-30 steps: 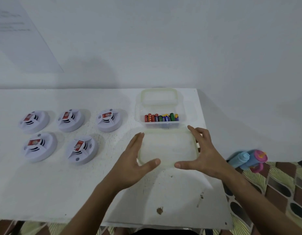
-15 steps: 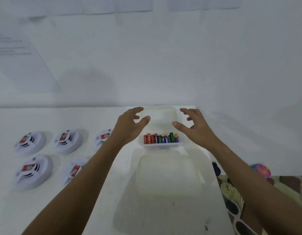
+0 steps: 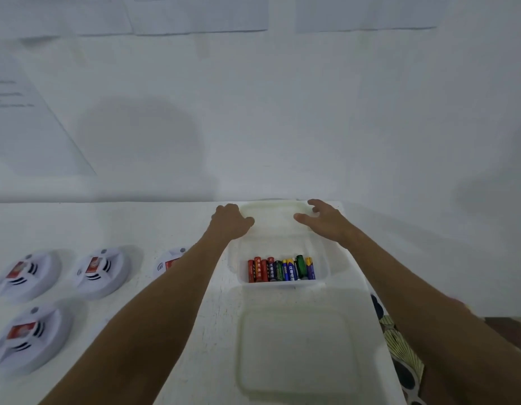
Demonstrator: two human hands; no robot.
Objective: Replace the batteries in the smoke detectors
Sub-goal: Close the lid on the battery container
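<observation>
Several white round smoke detectors [image 3: 103,271] with red labels lie on the left of the white table [image 3: 130,223]; my left forearm partly hides one [image 3: 168,263]. A clear plastic tub [image 3: 234,258] holds a row of red, blue and green batteries [image 3: 281,270]. Its flat lid [image 3: 297,346] lies in front of it. Behind it, against the wall, sits a second clear tub [image 3: 275,217]. My left hand [image 3: 231,222] is curled over that tub's left rim. My right hand [image 3: 323,220] rests at its right rim, fingers spread and thumb over the inside.
The wall rises directly behind the far tub. The table's right edge runs just past my right forearm, with a patterned cloth [image 3: 399,346] below it. Sheets of paper are stuck on the wall above.
Both hands let go of the flat lid, which stays on the table, and reached forward past the battery tub to the far tub. The camera tilted up.
</observation>
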